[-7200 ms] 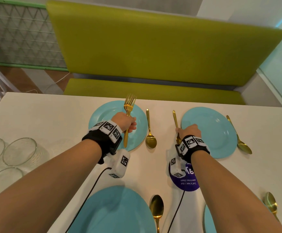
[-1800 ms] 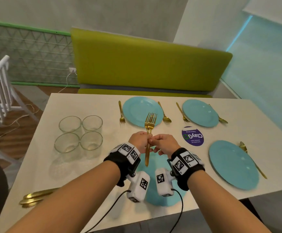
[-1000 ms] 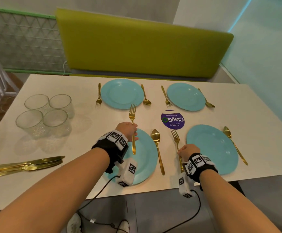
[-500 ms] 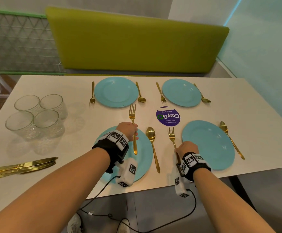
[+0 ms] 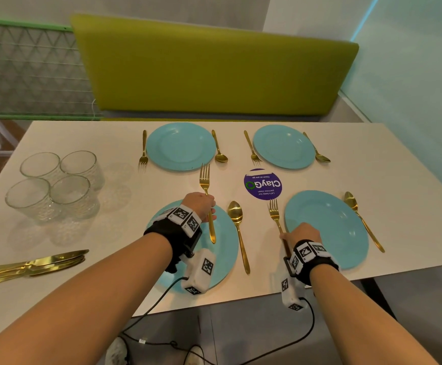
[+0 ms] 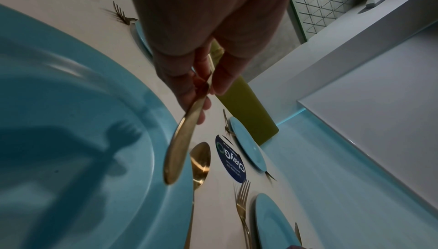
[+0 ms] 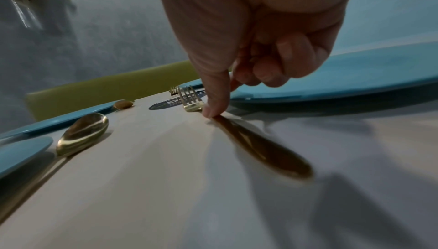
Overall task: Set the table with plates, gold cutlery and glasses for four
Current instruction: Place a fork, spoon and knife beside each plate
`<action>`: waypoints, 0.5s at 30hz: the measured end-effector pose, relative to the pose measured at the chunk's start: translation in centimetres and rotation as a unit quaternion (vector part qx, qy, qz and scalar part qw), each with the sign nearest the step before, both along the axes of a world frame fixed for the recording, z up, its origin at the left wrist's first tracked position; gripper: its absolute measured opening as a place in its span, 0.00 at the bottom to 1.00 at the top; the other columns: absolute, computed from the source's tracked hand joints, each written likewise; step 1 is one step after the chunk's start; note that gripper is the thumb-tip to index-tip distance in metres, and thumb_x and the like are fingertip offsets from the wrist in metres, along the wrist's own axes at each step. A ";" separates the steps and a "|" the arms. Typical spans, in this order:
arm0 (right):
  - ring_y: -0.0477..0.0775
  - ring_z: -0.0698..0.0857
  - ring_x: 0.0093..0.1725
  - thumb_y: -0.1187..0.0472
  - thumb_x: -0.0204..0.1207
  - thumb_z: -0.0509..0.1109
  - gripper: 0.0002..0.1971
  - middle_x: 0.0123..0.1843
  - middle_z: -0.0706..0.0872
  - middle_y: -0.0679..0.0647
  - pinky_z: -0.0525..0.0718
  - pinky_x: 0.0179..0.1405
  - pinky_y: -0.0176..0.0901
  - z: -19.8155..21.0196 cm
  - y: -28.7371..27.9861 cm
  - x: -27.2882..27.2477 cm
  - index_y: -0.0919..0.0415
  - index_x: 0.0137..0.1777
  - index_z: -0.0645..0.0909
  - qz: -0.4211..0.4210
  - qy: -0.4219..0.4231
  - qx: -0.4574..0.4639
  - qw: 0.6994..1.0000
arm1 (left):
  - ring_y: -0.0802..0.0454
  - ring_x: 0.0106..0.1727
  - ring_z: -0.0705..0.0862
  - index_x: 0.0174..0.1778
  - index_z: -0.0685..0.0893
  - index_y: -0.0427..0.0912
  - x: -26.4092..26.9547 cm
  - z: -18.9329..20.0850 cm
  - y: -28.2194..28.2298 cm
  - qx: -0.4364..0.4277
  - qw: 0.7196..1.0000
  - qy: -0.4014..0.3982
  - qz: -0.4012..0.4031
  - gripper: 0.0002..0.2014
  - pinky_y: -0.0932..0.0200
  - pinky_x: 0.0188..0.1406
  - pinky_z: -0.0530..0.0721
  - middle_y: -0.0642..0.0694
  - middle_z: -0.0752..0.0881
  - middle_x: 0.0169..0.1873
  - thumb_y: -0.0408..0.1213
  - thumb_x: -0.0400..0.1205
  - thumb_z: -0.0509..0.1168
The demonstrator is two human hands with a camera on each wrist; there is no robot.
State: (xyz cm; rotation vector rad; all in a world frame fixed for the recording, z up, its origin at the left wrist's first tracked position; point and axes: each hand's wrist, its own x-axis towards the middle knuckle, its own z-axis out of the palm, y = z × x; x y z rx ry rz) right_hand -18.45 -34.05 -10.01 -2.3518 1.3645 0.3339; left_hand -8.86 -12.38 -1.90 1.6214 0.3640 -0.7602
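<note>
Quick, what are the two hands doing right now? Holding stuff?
Left hand: closed, pinching a gold fork held above the near left plate.
Right hand: thumb and finger on the fork lying on the table.

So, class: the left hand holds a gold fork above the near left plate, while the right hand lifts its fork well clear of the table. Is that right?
Not quite. The left hand does hold a gold fork above the near left plate. But the right hand isn't lifting its fork: the right wrist view shows it lying flat on the table under the fingertips.
</note>
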 end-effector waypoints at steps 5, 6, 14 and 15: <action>0.54 0.77 0.33 0.49 0.71 0.76 0.20 0.30 0.74 0.54 0.76 0.34 0.43 -0.4 -0.3 -0.1 0.62 0.33 0.71 -0.005 -0.001 -0.006 1.000 | 0.53 0.30 0.78 0.67 0.75 0.26 -0.1 -0.2 -0.4 0.002 1.000 -0.007 -0.010 0.17 0.46 0.58 0.84 0.46 0.77 0.31 0.30 0.84 0.58; 0.54 0.77 0.32 0.49 0.71 0.76 0.21 0.30 0.74 0.54 0.76 0.35 0.43 -0.4 -0.4 -0.1 0.62 0.33 0.70 -0.005 0.001 -0.009 1.000 | 0.53 0.30 0.79 0.67 0.75 0.26 -0.1 -0.3 -0.4 0.003 1.000 -0.007 -0.010 0.17 0.46 0.58 0.84 0.46 0.77 0.31 0.30 0.84 0.58; 0.57 0.79 0.40 0.47 0.70 0.76 0.20 0.41 0.80 0.58 0.77 0.39 0.44 -0.6 -1.0 -0.4 0.63 0.42 0.73 -0.002 0.011 -0.014 1.000 | 0.51 0.33 0.80 0.68 0.74 0.25 -0.3 -0.3 -0.8 -0.005 1.000 -0.005 -0.001 0.17 0.45 0.60 0.84 0.45 0.77 0.32 0.29 0.84 0.58; 0.57 0.79 0.40 0.47 0.70 0.76 0.20 0.41 0.80 0.58 0.77 0.39 0.44 -0.6 -1.0 -0.4 0.63 0.41 0.73 -0.004 0.011 -0.014 1.000 | 0.50 0.38 0.81 0.68 0.74 0.25 -0.3 -0.2 -0.8 -0.007 1.000 0.002 -0.002 0.17 0.46 0.61 0.83 0.45 0.77 0.33 0.28 0.85 0.57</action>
